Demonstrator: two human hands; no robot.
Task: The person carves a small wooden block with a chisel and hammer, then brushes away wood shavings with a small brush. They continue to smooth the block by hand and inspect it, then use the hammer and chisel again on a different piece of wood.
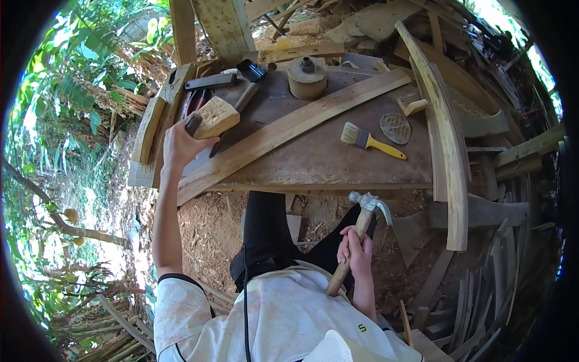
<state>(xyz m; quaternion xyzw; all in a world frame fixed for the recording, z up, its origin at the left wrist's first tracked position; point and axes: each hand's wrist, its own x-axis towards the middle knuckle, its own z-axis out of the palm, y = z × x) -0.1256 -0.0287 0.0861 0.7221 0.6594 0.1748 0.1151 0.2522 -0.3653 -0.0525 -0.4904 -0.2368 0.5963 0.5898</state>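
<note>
My left hand [180, 143] is at the left side of the workbench, closed on a pale, chunky wooden block [218, 117]. A short dark piece [193, 124] shows at the block's near end, between my fingers and the wood. Partly covered by the block lies a tool with a wooden handle [246, 98]; its dark, narrow end comes out below. My right hand [354, 248] grips the wooden handle of a claw hammer [363, 221] in front of my body. The hammer's metal head points up, close to the bench's front edge.
On the bench [338, 166] a long plank [295, 131] runs diagonally. A yellow-handled brush [373, 142], an oval woven-looking piece [395, 128] and a round container [307, 78] lie around it. A curved timber [443, 133] overhangs the right side. Wood scraps litter the ground.
</note>
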